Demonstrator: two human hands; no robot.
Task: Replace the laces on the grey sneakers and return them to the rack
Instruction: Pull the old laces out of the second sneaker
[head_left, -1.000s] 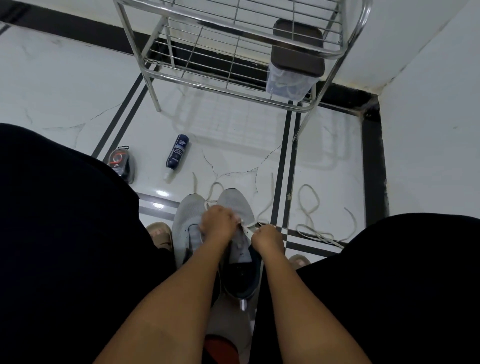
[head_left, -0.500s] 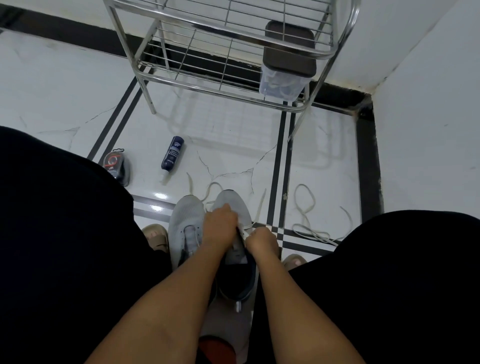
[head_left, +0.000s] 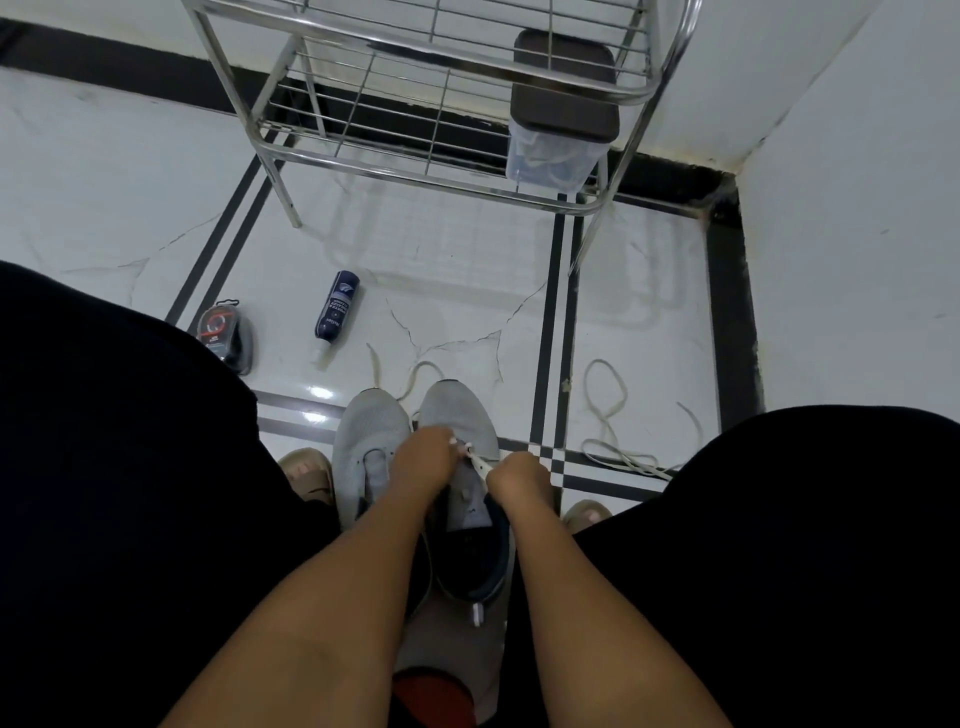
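Two grey sneakers stand side by side on the white floor between my knees, the left sneaker (head_left: 368, 447) without a lace and the right sneaker (head_left: 460, 415) under my hands. My left hand (head_left: 420, 460) rests curled on the right sneaker's eyelet area and pinches a white lace (head_left: 480, 464). From the right side, my right hand (head_left: 517, 475) pinches the same lace. Loose lace ends (head_left: 415, 376) trail past the toes. The steel shoe rack (head_left: 415, 171) stands beyond.
Another white lace (head_left: 605, 415) lies coiled on the floor at right. A dark blue bottle (head_left: 335, 312) and a small dark polish case (head_left: 226, 335) lie at left. A clear box with a brown lid (head_left: 558, 130) sits on the rack. White walls close the right side.
Both hands stayed on the right sneaker's lace and shifted only slightly. The camera view drifted a little, so the rack sits further left.
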